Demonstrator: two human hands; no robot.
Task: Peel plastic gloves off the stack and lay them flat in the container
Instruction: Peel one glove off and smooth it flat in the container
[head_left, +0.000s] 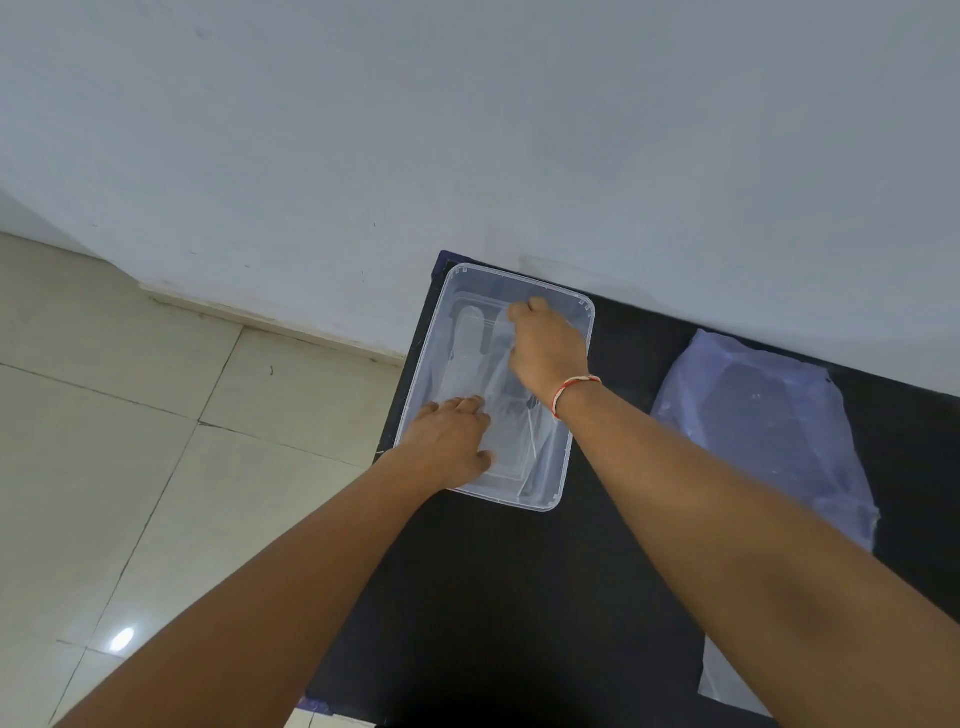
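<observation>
Both forearms bare, no sleeves; thin red-and-white thread bracelet w/ beads around right wrist.

We saw the clear rectangular container at the table's far left corner, thin transparent gloves lying inside; the stack lay flat near the far edge.

Black table against white wall; beige tiled floor alongside.

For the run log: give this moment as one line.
left hand flat on glove | right hand pinching glove | container | stack right
</observation>
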